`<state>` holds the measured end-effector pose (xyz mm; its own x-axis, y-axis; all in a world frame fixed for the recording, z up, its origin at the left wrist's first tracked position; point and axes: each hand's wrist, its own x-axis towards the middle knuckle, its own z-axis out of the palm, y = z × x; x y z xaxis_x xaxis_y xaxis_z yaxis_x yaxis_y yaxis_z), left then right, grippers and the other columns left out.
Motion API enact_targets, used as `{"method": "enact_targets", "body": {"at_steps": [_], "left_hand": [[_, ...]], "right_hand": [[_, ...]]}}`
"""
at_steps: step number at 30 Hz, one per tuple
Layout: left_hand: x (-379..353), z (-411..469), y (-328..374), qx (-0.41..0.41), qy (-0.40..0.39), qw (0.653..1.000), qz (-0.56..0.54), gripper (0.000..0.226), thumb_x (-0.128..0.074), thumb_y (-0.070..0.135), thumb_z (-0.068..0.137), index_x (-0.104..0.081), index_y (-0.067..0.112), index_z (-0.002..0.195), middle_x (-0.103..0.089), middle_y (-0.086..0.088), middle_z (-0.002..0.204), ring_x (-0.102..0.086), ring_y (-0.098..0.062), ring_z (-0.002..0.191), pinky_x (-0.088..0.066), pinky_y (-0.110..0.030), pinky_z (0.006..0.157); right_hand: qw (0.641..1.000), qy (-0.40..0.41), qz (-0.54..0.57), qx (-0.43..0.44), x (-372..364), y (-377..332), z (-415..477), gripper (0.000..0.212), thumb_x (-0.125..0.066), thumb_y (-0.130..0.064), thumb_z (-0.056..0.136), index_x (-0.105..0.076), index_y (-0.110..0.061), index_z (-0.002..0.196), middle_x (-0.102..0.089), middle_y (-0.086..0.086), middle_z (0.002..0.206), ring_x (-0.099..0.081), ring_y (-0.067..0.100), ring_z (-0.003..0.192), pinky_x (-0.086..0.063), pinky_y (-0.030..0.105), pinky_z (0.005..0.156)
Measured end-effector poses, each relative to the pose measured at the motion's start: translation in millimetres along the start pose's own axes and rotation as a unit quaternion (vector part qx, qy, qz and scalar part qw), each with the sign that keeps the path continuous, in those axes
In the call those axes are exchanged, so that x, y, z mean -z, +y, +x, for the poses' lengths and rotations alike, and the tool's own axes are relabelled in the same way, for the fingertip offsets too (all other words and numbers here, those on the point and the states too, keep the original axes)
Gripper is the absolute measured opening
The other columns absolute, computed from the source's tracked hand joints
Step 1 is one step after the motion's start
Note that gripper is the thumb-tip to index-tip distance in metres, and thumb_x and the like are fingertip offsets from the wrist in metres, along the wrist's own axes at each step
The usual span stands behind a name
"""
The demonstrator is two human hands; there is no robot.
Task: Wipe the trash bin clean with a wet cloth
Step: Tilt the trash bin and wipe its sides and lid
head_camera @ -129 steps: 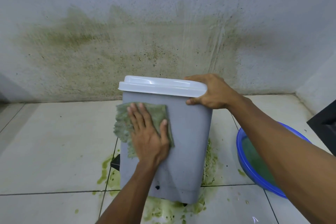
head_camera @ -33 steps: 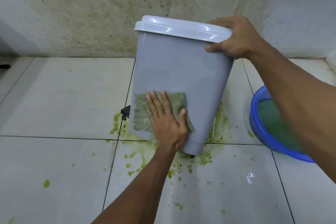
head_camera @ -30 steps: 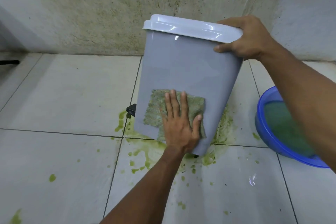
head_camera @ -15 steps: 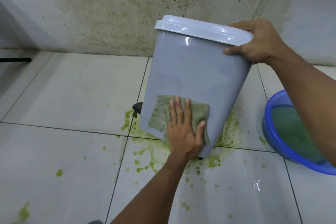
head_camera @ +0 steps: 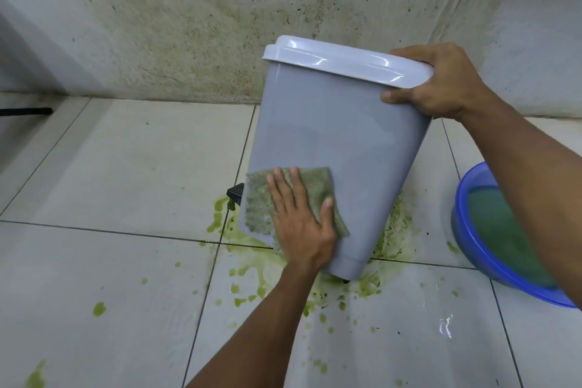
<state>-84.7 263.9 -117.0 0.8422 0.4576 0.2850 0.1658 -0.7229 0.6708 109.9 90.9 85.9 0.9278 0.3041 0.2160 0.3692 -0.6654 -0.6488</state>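
A grey trash bin [head_camera: 340, 142] with a white lid [head_camera: 343, 61] stands tilted toward me on the tiled floor, resting on its lower right corner. My right hand [head_camera: 437, 85] grips the lid's right corner, thumb on the bin's side. A green-stained wet cloth [head_camera: 311, 192] lies flat on the bin's lower left side. My left hand [head_camera: 299, 217] presses on the cloth with straight, spread fingers. A black pedal [head_camera: 235, 194] pokes out at the bin's lower left.
A blue basin [head_camera: 466, 230] of greenish water sits on the floor at the right. Green slime splatters [head_camera: 248, 277] cover the tiles around and under the bin. A stained wall [head_camera: 189, 25] rises right behind it.
My left hand has slid the cloth leftward along the bin's lower side, from its lower right part to its left edge. The right hand keeps its grip on the lid and the bin stays tilted.
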Motion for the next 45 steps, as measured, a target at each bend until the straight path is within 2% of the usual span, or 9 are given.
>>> {"method": "enact_targets", "body": {"at_steps": [3,8,15,17,22,32,40,42,45], "left_hand": [[6,-25,-26,0.025,0.002,1.000,-0.015,0.080,-0.034,0.057,0.102,-0.005,0.018,0.166,0.005,-0.006,0.175,0.011,-0.022,0.161,-0.003,-0.044,0.129],[3,-7,-9,0.235,0.052,0.969,-0.060,0.086,-0.028,0.061,0.100,0.004,0.014,0.165,0.012,-0.010,0.173,0.016,-0.024,0.160,-0.002,-0.055,0.129],[-7,0,14,0.003,0.015,1.000,-0.012,0.081,-0.031,0.060,0.102,0.001,0.023,0.166,0.011,0.000,0.175,0.015,-0.018,0.160,0.001,-0.045,0.123],[3,10,-9,0.061,0.038,0.997,-0.014,0.082,-0.031,0.060,0.100,-0.005,0.020,0.167,0.006,-0.004,0.175,0.012,-0.019,0.161,0.007,-0.037,0.128],[23,25,-23,0.334,0.116,0.928,-0.115,0.079,-0.035,0.057,0.103,-0.016,0.011,0.164,-0.022,-0.010,0.171,-0.016,-0.026,0.158,-0.013,-0.051,0.127],[31,106,40,0.033,0.065,0.997,-0.039,0.074,-0.031,0.049,0.105,-0.003,0.018,0.166,0.000,-0.003,0.175,0.005,-0.017,0.161,0.004,-0.040,0.126],[25,32,-5,0.286,0.118,0.946,-0.096,0.075,-0.032,0.052,0.103,-0.019,0.009,0.163,-0.025,-0.012,0.169,-0.019,-0.031,0.156,-0.016,-0.051,0.126],[26,58,14,0.284,0.130,0.945,-0.093,0.076,-0.031,0.053,0.102,-0.019,0.008,0.163,-0.024,-0.012,0.170,-0.018,-0.029,0.157,-0.014,-0.053,0.126],[27,101,48,0.158,0.119,0.978,-0.064,0.079,-0.029,0.052,0.103,-0.010,0.008,0.165,-0.010,-0.012,0.173,-0.006,-0.026,0.160,-0.001,-0.046,0.130]], "right_hand": [[1.000,-0.003,0.000,-0.003,0,0,0,0.065,-0.092,-0.032,0.061,-0.070,-0.028,0.122,-0.071,-0.004,0.119,-0.063,0.019,0.114,-0.046,0.047,0.105],[1.000,0.001,-0.001,0.001,-1,-2,-1,0.065,-0.091,-0.033,0.060,-0.070,-0.028,0.121,-0.072,-0.004,0.117,-0.064,0.020,0.112,-0.047,0.048,0.104],[1.000,-0.004,-0.008,0.003,1,-5,-4,0.066,-0.092,-0.033,0.062,-0.069,-0.027,0.123,-0.071,-0.003,0.119,-0.063,0.020,0.113,-0.047,0.046,0.104],[1.000,-0.002,-0.008,0.001,1,-6,-5,0.066,-0.091,-0.033,0.061,-0.069,-0.027,0.123,-0.071,-0.004,0.118,-0.064,0.019,0.112,-0.047,0.044,0.104],[1.000,0.004,0.000,-0.003,1,-9,-8,0.066,-0.092,-0.031,0.061,-0.069,-0.027,0.123,-0.071,-0.003,0.119,-0.063,0.019,0.114,-0.047,0.044,0.105],[1.000,-0.002,0.002,-0.010,3,-13,-11,0.067,-0.093,-0.030,0.062,-0.069,-0.027,0.124,-0.070,-0.003,0.121,-0.063,0.019,0.115,-0.046,0.045,0.105],[1.000,0.004,0.001,-0.017,2,-18,-19,0.067,-0.092,-0.033,0.061,-0.069,-0.030,0.124,-0.069,-0.005,0.123,-0.061,0.019,0.118,-0.042,0.046,0.109],[1.000,0.002,-0.001,-0.018,3,-20,-19,0.066,-0.092,-0.032,0.062,-0.069,-0.030,0.124,-0.069,-0.004,0.123,-0.061,0.020,0.118,-0.042,0.046,0.109],[1.000,0.003,-0.005,-0.018,3,-23,-20,0.066,-0.091,-0.033,0.062,-0.068,-0.031,0.124,-0.069,-0.004,0.124,-0.060,0.022,0.120,-0.039,0.048,0.110]]}}
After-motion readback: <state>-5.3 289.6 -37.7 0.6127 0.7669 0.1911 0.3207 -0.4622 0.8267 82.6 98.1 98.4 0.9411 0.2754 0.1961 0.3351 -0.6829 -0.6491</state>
